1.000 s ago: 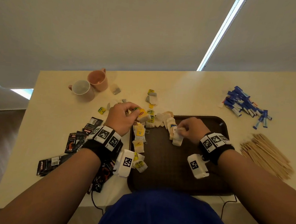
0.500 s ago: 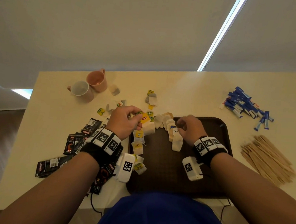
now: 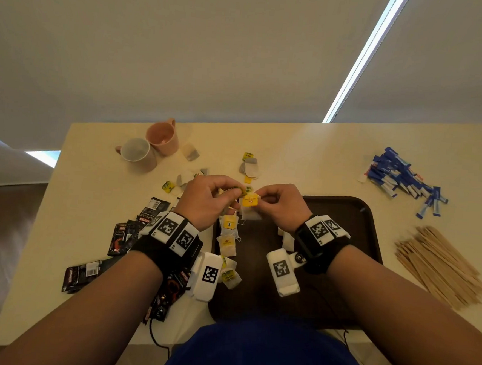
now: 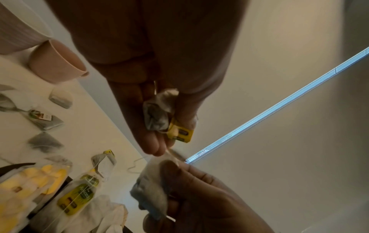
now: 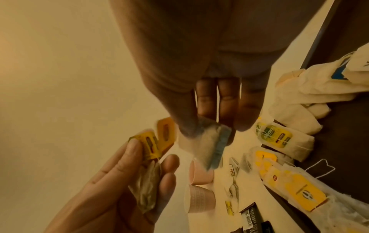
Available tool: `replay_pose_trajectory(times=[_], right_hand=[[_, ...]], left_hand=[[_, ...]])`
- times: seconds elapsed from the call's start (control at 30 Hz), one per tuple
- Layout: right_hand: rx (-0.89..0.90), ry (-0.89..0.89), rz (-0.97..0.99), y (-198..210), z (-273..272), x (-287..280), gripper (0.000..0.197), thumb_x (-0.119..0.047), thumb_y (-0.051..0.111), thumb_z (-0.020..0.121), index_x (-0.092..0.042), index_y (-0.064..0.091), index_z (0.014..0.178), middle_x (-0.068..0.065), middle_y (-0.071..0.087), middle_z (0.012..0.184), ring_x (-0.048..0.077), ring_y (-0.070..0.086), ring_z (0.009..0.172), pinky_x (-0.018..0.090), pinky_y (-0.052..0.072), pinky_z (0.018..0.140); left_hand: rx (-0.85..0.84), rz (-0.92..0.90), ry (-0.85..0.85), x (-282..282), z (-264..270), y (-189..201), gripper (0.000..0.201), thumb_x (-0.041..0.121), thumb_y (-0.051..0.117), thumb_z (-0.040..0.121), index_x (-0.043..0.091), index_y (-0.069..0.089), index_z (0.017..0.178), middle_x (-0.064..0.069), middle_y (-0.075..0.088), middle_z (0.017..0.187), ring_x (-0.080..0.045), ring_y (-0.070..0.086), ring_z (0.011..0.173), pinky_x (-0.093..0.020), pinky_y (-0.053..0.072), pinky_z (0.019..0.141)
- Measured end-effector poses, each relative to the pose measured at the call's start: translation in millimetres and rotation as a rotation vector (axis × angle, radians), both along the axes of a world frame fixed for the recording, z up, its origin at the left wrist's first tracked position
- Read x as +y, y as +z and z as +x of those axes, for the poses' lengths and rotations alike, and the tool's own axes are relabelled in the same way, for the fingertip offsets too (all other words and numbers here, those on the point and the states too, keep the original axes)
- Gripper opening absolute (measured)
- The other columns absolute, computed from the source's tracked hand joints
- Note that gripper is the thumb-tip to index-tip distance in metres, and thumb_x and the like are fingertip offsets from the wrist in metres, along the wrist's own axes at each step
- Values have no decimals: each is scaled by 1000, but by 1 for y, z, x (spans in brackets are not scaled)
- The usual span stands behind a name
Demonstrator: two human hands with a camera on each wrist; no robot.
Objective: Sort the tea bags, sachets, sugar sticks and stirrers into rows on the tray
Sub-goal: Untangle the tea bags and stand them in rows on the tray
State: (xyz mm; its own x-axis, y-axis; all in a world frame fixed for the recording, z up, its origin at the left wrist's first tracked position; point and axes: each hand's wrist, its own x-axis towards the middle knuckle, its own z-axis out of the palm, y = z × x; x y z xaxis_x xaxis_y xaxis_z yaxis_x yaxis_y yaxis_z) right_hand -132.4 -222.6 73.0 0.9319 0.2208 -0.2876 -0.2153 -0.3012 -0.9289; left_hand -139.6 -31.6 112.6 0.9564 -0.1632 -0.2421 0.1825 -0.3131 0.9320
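Both hands meet above the far left corner of the dark brown tray [image 3: 345, 218]. My left hand [image 3: 235, 192] pinches a crumpled tea bag [image 4: 157, 113] with a yellow-green tag [image 4: 180, 134]. My right hand [image 3: 263, 198] pinches a second tea bag [image 5: 205, 141], whose yellow tag [image 3: 250, 201] hangs between the hands. A thin string runs between the two bags. More tea bags [image 3: 227, 238] lie in a line down the tray's left side. Black sachets [image 3: 122, 234] lie left of the tray, blue sugar sticks [image 3: 399, 179] far right, wooden stirrers [image 3: 439, 264] right.
Two mugs, one white [image 3: 139, 154] and one pink [image 3: 163, 134], stand at the far left of the cream table [image 3: 307, 158]. Loose tea bags [image 3: 249, 168] are scattered beyond the tray. A black cable [image 3: 157, 339] hangs over the table's near edge.
My right hand left the tea bags on the tray and moved left and up to meet the left hand. It now pinches a tea bag beside the one in my left hand.
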Motion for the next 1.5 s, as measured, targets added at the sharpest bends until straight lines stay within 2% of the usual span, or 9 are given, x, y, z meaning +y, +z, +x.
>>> replay_pose_trajectory(times=[0.2, 0.37, 0.53, 0.63, 0.8, 1.0, 1.1, 1.23, 1.5], right_hand=[[26, -17, 61, 4, -2, 1, 17, -14, 70, 89, -2, 73, 100, 17, 73, 90, 13, 67, 69, 25, 58, 59], [-2, 48, 78, 11, -3, 1, 14, -11, 69, 90, 0, 73, 98, 18, 72, 86, 15, 65, 62, 25, 57, 57], [51, 80, 111, 9, 3, -5, 17, -6, 66, 91, -15, 71, 104, 15, 74, 100, 30, 71, 91, 47, 58, 84], [164, 56, 246, 8, 4, -6, 20, -4, 65, 90, -12, 71, 107, 22, 71, 105, 43, 66, 102, 55, 53, 93], [5, 55, -122, -3, 7, -2, 16, -17, 72, 89, -9, 74, 102, 7, 74, 85, 8, 67, 69, 24, 56, 68], [177, 451, -484, -44, -16, 11, 12, -25, 68, 92, -23, 72, 102, -12, 64, 85, 3, 59, 76, 23, 49, 72], [204, 554, -568, -59, -25, 27, 18, -24, 67, 92, -20, 74, 108, -6, 68, 101, 9, 62, 92, 23, 50, 79], [198, 465, -587, -75, -28, 41, 19, -21, 68, 91, -19, 75, 109, 1, 72, 109, 15, 65, 103, 24, 52, 87], [137, 315, -593, -85, -27, 49, 20, -24, 70, 90, -21, 76, 109, 1, 71, 105, 17, 66, 94, 29, 55, 87]], left_hand=[[43, 29, 14, 4, -3, -2, 12, 4, 64, 94, 11, 73, 94, -7, 70, 80, -12, 71, 66, -30, 61, 61], [156, 10, -58, 0, -5, 1, 11, 2, 64, 94, 4, 72, 101, -7, 68, 72, -10, 68, 58, -25, 59, 57], [181, 58, -4, 1, 0, -5, 18, 6, 66, 94, -2, 70, 109, -16, 70, 77, -17, 69, 62, -32, 62, 64], [158, 90, -8, 2, 2, -4, 17, 8, 66, 94, 1, 71, 109, -15, 71, 78, -18, 70, 65, -36, 63, 67], [155, 101, 25, 8, 1, -10, 12, 6, 66, 93, 3, 72, 103, -12, 70, 80, -11, 68, 60, -28, 61, 59], [208, 105, 107, 23, -7, -22, 13, 3, 65, 94, -1, 71, 105, -11, 67, 75, -6, 64, 54, -21, 58, 54], [226, 116, 113, 30, -11, -27, 15, 5, 66, 93, -3, 72, 105, -10, 68, 73, -8, 65, 55, -20, 56, 52], [239, 129, 114, 38, -16, -31, 16, 6, 66, 93, -2, 72, 107, -9, 67, 71, -5, 64, 51, -16, 53, 51], [240, 99, 132, 44, -22, -31, 13, 3, 66, 93, -1, 74, 102, -7, 68, 70, -12, 65, 57, -21, 58, 56]])
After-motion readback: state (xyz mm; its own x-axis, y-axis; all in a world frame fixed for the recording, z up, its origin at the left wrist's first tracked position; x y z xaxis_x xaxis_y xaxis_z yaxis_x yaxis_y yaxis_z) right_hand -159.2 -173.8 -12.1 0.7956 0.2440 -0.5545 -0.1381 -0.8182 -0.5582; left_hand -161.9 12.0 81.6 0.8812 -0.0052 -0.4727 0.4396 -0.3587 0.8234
